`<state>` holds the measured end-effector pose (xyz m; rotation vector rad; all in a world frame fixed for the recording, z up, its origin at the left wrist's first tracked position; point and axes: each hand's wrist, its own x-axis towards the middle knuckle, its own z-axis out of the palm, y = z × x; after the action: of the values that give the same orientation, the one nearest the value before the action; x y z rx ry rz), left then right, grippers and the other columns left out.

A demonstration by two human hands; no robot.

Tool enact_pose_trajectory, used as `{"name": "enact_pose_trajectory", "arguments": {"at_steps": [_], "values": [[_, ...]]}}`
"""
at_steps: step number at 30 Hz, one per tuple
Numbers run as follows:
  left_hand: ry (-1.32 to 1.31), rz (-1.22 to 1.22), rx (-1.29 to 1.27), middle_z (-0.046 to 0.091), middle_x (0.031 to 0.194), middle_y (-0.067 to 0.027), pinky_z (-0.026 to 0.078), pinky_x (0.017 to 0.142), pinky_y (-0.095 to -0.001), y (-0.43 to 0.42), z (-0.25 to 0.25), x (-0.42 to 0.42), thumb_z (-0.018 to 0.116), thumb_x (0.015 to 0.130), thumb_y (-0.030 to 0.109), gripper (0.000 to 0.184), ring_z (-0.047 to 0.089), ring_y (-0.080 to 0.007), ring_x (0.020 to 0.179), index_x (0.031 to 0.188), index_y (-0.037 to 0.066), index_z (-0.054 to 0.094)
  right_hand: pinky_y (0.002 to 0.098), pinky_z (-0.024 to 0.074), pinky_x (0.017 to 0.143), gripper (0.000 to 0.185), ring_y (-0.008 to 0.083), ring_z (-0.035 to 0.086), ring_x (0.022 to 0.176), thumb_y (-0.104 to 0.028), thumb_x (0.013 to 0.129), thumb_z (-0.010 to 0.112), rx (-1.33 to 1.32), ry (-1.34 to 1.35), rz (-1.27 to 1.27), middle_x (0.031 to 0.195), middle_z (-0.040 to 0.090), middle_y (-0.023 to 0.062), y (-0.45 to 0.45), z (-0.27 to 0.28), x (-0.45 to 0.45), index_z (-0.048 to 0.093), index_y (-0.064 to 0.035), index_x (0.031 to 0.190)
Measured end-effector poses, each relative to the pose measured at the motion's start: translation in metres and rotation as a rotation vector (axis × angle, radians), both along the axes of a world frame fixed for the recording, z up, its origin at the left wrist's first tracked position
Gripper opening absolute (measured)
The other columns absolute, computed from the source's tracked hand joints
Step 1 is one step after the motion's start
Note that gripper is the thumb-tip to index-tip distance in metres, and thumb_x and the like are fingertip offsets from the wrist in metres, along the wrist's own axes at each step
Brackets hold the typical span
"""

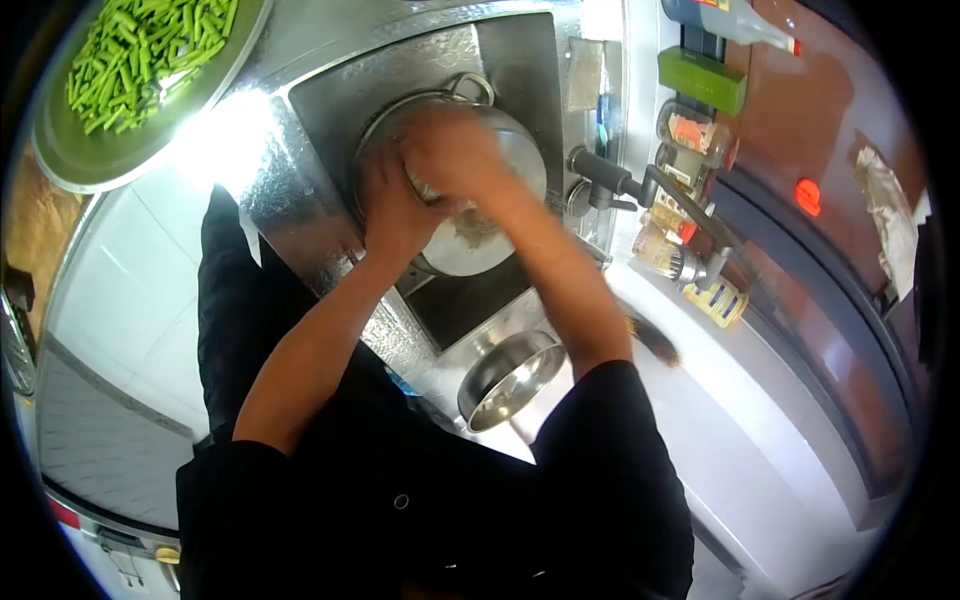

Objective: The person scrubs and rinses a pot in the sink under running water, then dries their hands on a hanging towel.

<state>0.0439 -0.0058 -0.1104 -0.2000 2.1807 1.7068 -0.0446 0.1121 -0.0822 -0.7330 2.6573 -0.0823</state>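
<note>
A round metal pot [515, 165] with a loop handle [474, 88] sits in the steel sink [330, 110]. Pale, cloudy contents show inside it, with a darker patch low down. Over the left part of the pot, my left hand [395, 205] has its fingers and thumb curled around something with a shiny curved edge, whose kind I cannot make out. My right hand [450, 150] is close beside it, above the same thing and smeared by motion. Its fingers are hidden, so its grip does not show.
Cut green beans [150, 65] lie in a large bowl [75, 160] at upper left. A dark faucet [600, 175] stands right of the sink. Below the pot rests an empty steel bowl [510, 385]. Several jars [690, 135], a bottle [735, 20] and a green box [702, 82] line the ledge.
</note>
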Motion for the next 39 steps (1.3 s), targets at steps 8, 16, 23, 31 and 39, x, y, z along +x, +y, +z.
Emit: {"name": "enact_pose_trajectory", "arguments": {"at_steps": [8,16,23,31,39], "values": [[-0.160,0.049,-0.044,0.030,0.156,-0.0283,0.022,0.120,-0.0513,0.013,-0.007,0.016,0.091,0.063,0.040,0.120,0.023,-0.0456,0.147,0.151,-0.006,0.025,0.0452,0.0555,0.086,0.035,0.0328,0.071,0.098,-0.028,0.090,0.053,-0.019,0.219,-0.114,0.103,0.073,0.0174,0.016,0.000,0.020,0.073,-0.0018,0.102],[-0.031,0.045,-0.118,0.030,0.155,-0.0288,0.022,0.121,-0.0497,0.021,-0.021,0.017,0.089,0.067,0.037,0.112,0.024,-0.0441,0.147,0.150,-0.007,0.028,0.0448,0.0554,0.074,0.024,0.0341,0.068,0.083,-0.020,0.085,0.058,0.222,-0.023,-0.288,0.089,0.068,0.0190,-0.010,0.017,0.009,0.066,0.0017,0.094],[-0.181,0.116,0.021,0.028,0.156,-0.0291,0.022,0.121,-0.0519,0.010,-0.003,0.013,0.089,0.068,0.035,0.108,0.024,-0.0466,0.146,0.151,-0.004,0.030,0.0498,0.0518,0.078,0.021,0.0344,0.067,0.090,-0.018,0.085,0.054,0.129,0.203,-0.178,0.095,0.069,0.0173,0.004,0.012,0.016,0.066,-0.0014,0.091],[-0.171,0.112,0.019,0.032,0.155,-0.0287,0.022,0.121,-0.0509,0.007,0.001,0.009,0.092,0.064,0.036,0.112,0.024,-0.0460,0.146,0.149,-0.006,0.033,0.0510,0.0519,0.089,0.032,0.0391,0.066,0.099,-0.024,0.091,0.055,0.317,0.131,-0.039,0.105,0.068,0.0259,0.011,-0.013,0.028,0.068,0.0032,0.102],[0.048,0.092,-0.150,0.038,0.149,-0.0293,0.028,0.116,-0.0532,0.031,-0.031,0.031,0.092,0.063,0.032,0.111,0.034,-0.0465,0.139,0.148,-0.006,0.033,0.0539,0.0425,0.105,0.029,0.0352,0.068,0.101,-0.025,0.092,0.052,0.327,0.067,-0.250,0.092,0.071,0.0202,0.066,-0.043,-0.054,0.071,-0.0026,0.093]]}}
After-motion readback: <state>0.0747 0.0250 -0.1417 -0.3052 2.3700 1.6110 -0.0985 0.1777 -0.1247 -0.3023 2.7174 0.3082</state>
